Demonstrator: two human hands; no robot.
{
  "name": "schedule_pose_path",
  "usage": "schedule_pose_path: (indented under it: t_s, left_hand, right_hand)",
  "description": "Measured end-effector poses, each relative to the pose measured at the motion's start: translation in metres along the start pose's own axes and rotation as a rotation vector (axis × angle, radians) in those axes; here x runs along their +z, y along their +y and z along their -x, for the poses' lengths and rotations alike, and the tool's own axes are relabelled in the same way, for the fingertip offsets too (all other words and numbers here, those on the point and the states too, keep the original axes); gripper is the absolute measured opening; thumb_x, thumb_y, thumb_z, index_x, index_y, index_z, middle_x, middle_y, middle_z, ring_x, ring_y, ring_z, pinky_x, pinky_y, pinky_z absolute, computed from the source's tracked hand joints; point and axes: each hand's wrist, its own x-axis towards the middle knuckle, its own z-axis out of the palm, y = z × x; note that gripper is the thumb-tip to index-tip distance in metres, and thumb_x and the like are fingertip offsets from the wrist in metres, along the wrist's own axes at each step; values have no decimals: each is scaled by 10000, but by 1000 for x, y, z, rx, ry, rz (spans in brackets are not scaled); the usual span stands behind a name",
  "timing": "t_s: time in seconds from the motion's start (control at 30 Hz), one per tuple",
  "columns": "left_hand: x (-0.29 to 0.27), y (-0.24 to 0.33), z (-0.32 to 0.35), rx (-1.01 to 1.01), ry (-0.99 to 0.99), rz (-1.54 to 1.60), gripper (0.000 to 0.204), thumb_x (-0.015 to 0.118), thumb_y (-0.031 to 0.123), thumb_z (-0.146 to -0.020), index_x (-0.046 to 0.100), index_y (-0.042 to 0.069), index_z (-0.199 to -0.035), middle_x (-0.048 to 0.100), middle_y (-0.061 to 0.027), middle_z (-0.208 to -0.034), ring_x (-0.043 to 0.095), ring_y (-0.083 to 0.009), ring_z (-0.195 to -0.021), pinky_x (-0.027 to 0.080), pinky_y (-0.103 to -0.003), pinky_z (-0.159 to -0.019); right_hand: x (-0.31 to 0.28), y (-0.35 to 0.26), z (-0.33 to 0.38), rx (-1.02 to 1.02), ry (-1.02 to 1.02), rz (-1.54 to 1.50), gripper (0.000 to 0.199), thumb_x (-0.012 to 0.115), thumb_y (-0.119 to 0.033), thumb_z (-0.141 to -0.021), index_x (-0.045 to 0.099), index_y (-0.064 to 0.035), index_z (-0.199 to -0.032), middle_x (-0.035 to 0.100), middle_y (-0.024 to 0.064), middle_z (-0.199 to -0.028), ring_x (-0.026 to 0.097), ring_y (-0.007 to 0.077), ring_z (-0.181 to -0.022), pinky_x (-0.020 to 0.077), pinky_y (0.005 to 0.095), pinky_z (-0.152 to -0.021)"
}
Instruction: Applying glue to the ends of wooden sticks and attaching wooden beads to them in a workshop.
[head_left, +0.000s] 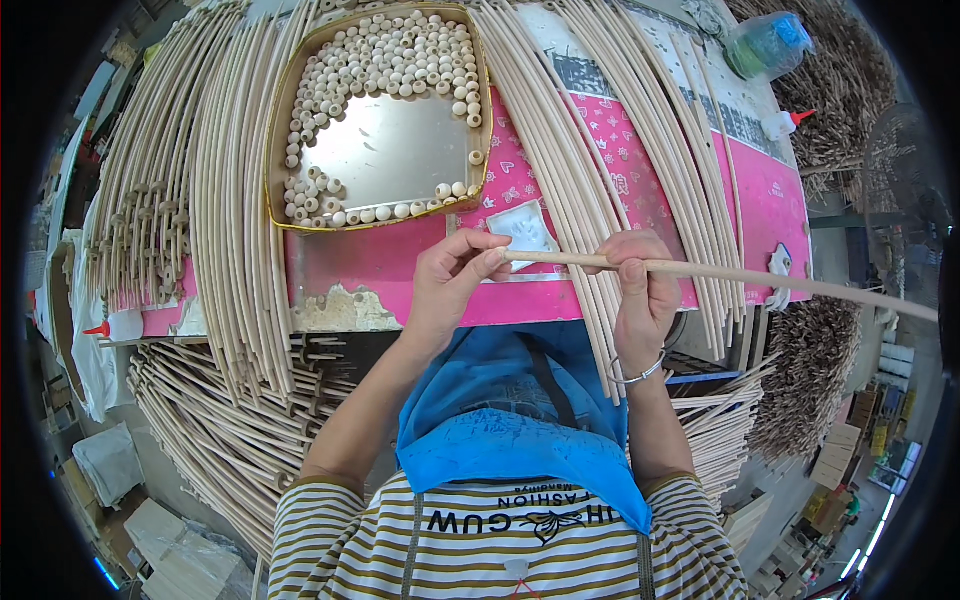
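A long, pale wooden rod [760, 276] lies crosswise in front of me and runs off to the right. My right hand [642, 290] is closed around it, thumb pressed against its near side. At its left end my left hand [455, 280] pinches the tip between thumb and fingers; whether a bead sits there is too small to make out. Just beyond the tip, a small white sheet [522, 228] with a wet-looking patch lies on the pink table cover [375, 272]. A shallow tray [385, 215] of round wooden beads [395, 60] with holes stands further back.
Bundles of wooden rods [240, 200] lie left of the tray, some with knob-like pieces. More rods [560, 140] lie to the right, overhanging the front edge. White bottles with red tips stand at the right [785, 123] and left [122, 326]. A fan [903, 170] is far right.
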Motion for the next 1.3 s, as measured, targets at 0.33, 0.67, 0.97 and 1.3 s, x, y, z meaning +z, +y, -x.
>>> schedule_pose_path:
  t_s: [0.33,0.67,0.97,1.3]
  left_hand:
    - [49,-2,-3,129,112,206,374,592,101,-1002,490,41,-1357,632,-86,-1110,641,-157,-1028,551,-322,-945]
    - [46,32,-25,139,143,67,402,568,70,-997,457,26,-1381,647,-95,-1032,660,-184,-967,559,-336,-910]
    - [29,57,-67,286,41,-64,250,418,212,-1088,546,18,-1177,562,-46,-932,601,-166,-907,505,-410,-1025]
    - [172,26,-46,44,-542,-306,631,515,238,-1048,224,28,-1567,677,-172,-1165,680,-215,-1008,532,-355,-947]
  right_hand:
    - [30,7,33,131,392,-167,226,477,-202,-1065,547,13,-1061,583,134,-1034,671,217,-834,603,354,-776]
    - [-93,-77,61,-29,29,1100,340,773,-151,-794,687,-34,-1102,677,109,-963,628,313,-895,465,382,-768]
    - [-132,-38,159,204,127,931,140,685,-197,-902,716,-81,-974,613,72,-782,632,250,-708,493,355,-598]
    - [-211,10,312,439,1269,464,244,559,-239,-1040,678,-32,-1087,539,-55,-770,421,23,-642,343,198,-571]
